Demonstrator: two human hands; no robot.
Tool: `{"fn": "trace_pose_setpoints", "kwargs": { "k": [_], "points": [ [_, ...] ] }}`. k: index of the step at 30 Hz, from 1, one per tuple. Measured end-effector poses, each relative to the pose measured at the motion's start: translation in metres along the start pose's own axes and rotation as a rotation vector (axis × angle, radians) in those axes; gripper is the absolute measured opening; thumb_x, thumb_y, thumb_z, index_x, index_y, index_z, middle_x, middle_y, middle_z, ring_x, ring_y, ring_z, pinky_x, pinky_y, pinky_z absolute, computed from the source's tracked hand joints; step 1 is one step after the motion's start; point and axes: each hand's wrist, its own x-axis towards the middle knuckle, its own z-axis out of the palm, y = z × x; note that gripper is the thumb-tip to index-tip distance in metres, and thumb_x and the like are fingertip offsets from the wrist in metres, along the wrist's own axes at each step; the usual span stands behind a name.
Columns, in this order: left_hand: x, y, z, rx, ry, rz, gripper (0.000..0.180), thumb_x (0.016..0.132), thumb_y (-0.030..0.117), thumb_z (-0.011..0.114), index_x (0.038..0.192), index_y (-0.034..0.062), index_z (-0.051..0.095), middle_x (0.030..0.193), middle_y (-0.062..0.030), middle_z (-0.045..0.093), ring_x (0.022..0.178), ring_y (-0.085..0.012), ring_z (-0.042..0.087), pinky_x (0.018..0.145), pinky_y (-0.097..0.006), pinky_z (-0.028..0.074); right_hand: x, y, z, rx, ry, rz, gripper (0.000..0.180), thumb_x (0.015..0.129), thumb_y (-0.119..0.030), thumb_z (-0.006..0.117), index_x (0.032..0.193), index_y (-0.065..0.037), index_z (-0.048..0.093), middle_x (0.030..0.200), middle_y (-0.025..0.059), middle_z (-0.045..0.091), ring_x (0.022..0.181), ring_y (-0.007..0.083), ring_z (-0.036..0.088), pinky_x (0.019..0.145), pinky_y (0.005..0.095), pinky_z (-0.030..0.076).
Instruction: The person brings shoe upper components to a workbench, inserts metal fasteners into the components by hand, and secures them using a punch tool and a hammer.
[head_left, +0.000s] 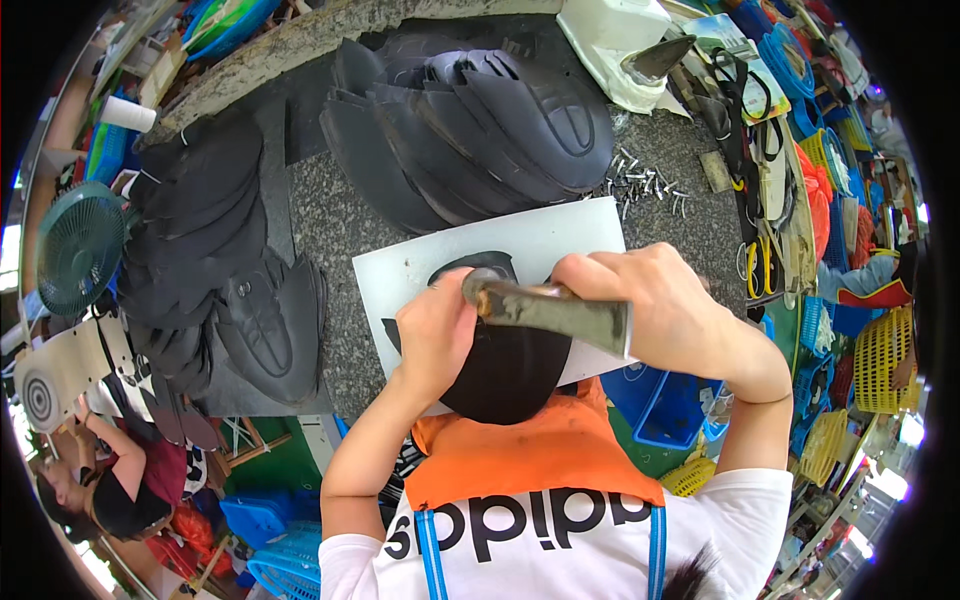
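Observation:
A hammer with a worn metal head is gripped in my right hand, its fingers wrapped closed around the handle. The head reaches left over a black shoe-upper piece, right beside my left hand. My left hand is closed, thumb and fingers pinched together at the hammer's end; the hammer hides what they hold, if anything. Beneath lies a white board, set at a slant on the speckled stone tabletop. The black piece hangs over the board's near edge, against an orange apron.
Beyond the board sits a stack of black shoe uppers; another pile lies left. Small metal pieces are scattered at its right, near yellow-handled scissors. A white container stands behind. A green fan and a person are left.

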Motion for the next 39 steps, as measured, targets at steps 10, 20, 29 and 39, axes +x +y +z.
{"fn": "trace_pose_setpoints", "kwargs": {
  "k": [10,20,29,39],
  "points": [
    [0.143,0.000,0.021,0.197,-0.148,0.367,0.014,0.090,0.014,0.052,0.098,0.0025,0.057,0.120,-0.0060,0.060,0.134,-0.0309,0.034,0.110,-0.058,0.002,0.066,0.140,0.028,0.012,0.566,0.508,0.040,0.082,-0.035,0.061,0.096,0.002,0.053,0.094,0.0262,0.061,0.091,0.0433,0.057,0.077,0.0469,0.045],
    [0.094,-0.072,-0.068,-0.375,-0.224,0.072,0.019,0.091,0.021,0.053,0.078,0.0077,0.052,0.124,-0.0101,0.059,0.139,-0.0287,0.025,0.113,-0.049,-0.003,0.095,0.106,0.036,0.254,0.557,0.174,0.045,0.075,-0.031,0.071,0.098,0.004,0.055,0.106,0.0228,0.060,0.106,0.0360,0.054,0.087,0.0413,0.043],
    [0.068,-0.037,-0.076,-0.930,0.085,-0.117,0.015,0.092,0.016,0.053,0.084,0.0041,0.055,0.116,-0.0230,0.060,0.131,-0.0307,0.039,0.110,-0.043,0.021,0.108,0.045,0.028,1.076,0.579,0.308,0.032,0.077,-0.012,0.069,0.094,0.000,0.044,0.078,0.0074,0.053,0.056,0.0166,0.058,0.047,0.0300,0.049],
    [-0.025,-0.006,-0.096,-0.031,0.038,-0.206,0.006,0.083,0.005,0.062,0.086,0.0051,0.067,0.101,-0.0081,0.068,0.120,-0.0258,0.051,0.107,-0.045,0.026,0.013,-0.013,0.090,1.020,0.207,0.517,0.028,0.081,-0.002,0.065,0.100,0.000,0.045,0.071,0.0044,0.052,0.048,0.0123,0.056,0.041,0.0262,0.046]
  ]
}}
